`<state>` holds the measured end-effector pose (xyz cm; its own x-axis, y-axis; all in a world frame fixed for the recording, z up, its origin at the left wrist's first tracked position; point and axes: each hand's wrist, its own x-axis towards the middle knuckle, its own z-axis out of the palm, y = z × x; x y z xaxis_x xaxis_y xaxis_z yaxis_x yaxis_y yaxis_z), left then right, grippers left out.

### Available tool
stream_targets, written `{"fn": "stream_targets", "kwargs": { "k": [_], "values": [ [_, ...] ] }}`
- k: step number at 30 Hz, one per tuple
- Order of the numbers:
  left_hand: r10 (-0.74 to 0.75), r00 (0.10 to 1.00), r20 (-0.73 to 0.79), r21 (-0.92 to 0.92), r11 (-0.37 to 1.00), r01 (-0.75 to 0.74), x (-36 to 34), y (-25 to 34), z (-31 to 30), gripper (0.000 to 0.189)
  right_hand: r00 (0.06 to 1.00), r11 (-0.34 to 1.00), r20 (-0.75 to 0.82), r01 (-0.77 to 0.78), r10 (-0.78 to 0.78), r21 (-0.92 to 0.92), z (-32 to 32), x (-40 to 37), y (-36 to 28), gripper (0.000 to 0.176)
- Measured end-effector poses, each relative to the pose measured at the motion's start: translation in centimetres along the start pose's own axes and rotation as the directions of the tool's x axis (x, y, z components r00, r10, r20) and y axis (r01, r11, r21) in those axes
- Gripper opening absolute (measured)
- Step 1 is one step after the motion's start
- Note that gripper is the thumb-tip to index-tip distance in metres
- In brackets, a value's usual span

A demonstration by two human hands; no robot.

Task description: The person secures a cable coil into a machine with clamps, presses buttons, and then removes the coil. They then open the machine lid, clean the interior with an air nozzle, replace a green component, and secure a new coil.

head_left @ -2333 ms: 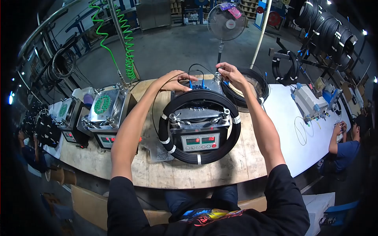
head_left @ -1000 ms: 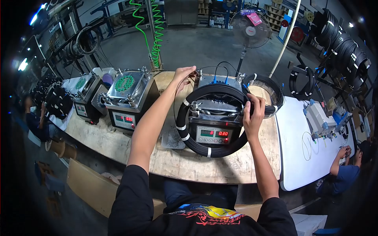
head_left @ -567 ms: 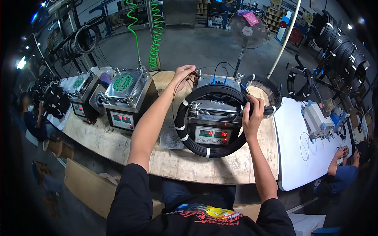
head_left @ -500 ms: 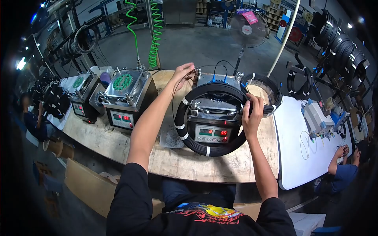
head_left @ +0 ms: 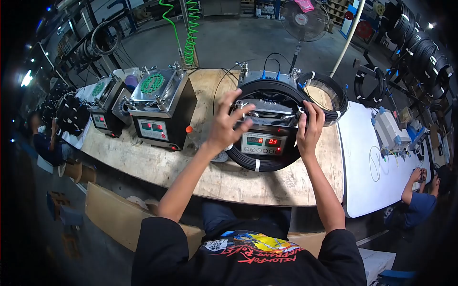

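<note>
A black cable coil (head_left: 257,165) with white ties stands around the front of a metal machine (head_left: 264,144) whose red display reads 0.3. At the coil's left side, my left hand (head_left: 228,119) has its fingers spread and nothing in it. My right hand (head_left: 311,125) is closed on the coil's right side, near a machine knob. Two blue connectors (head_left: 271,75) with thin black cable stand at the back of the machine. Behind my right hand lies a second black coil (head_left: 339,93), tied in white.
Two more machines, a near one (head_left: 155,129) and a far one (head_left: 106,122), stand left on the wooden table (head_left: 157,167). Right is a white table (head_left: 362,186) with a grey device (head_left: 391,128). Co-workers sit at both sides. A fan (head_left: 301,20) stands behind.
My left hand has left the thin cable at the back left and come forward to the coil, fingers spread. The display went from 30 to 0.3. The whole view has shifted slightly.
</note>
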<state>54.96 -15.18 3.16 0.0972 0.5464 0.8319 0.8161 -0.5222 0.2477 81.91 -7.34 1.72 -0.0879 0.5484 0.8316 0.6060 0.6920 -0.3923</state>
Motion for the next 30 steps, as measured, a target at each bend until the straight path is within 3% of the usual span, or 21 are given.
{"fn": "stream_targets", "kwargs": {
  "k": [3, 7, 11, 15, 16, 19, 20, 23, 27, 30],
  "values": [
    [0.101, 0.994, 0.029, 0.197, 0.975, -0.105, -0.9, 0.5, 0.6, 0.042, 0.999, 0.999, 0.027, -0.019, 0.020, -0.037, -0.1, -1.5, -0.3, 0.043],
    [0.144, 0.989, -0.033, 0.106, 0.984, -0.140, -2.2, -0.7, 1.3, 0.037, 0.999, 0.998, 0.029, -0.032, 0.033, -0.047, 0.1, -1.8, -0.6, 0.049],
    [-0.018, 0.954, -0.300, 0.109, 0.993, 0.054, -4.5, -1.5, 2.6, 0.024, 0.999, 0.999, 0.027, -0.034, 0.035, -0.030, 0.1, -1.8, -0.5, 0.049],
    [-0.335, 0.779, -0.530, -0.142, 0.941, 0.308, -4.6, -1.5, 3.2, 0.016, 0.999, 0.999, 0.017, -0.039, 0.039, -0.031, 0.0, -1.8, -0.6, 0.050],
    [-0.274, 0.793, -0.544, -0.083, 0.958, 0.274, -4.5, -1.5, 3.2, 0.012, 0.999, 0.999, 0.014, -0.041, 0.041, -0.028, 0.1, -1.8, -0.6, 0.049],
    [-0.172, 0.938, -0.301, 0.073, 0.977, 0.202, -5.0, -1.2, 2.3, 0.011, 0.999, 0.999, 0.014, -0.036, 0.036, -0.023, 0.2, -1.9, -0.5, 0.050],
    [-0.209, 0.933, -0.293, 0.083, 0.967, 0.242, -5.4, -1.6, 2.7, 0.017, 0.999, 0.999, 0.015, -0.038, 0.039, -0.023, 0.2, -2.0, -0.4, 0.050],
    [0.002, 0.912, -0.410, 0.156, 0.985, 0.068, -4.5, -1.5, 3.1, 0.024, 0.999, 0.999, 0.009, -0.046, 0.046, -0.019, 0.4, -1.9, -0.4, 0.050],
    [-0.087, 0.891, -0.446, 0.134, 0.978, 0.162, -3.3, 0.0, 2.1, 0.025, 0.999, 0.999, 0.007, -0.045, 0.046, -0.025, 0.3, -2.0, -0.5, 0.051],
    [-0.212, 0.925, -0.315, 0.066, 0.968, 0.244, -4.8, -1.3, 2.6, 0.023, 0.999, 0.999, 0.008, -0.032, 0.032, -0.041, 0.2, -1.9, -0.5, 0.052]
  ]
}}
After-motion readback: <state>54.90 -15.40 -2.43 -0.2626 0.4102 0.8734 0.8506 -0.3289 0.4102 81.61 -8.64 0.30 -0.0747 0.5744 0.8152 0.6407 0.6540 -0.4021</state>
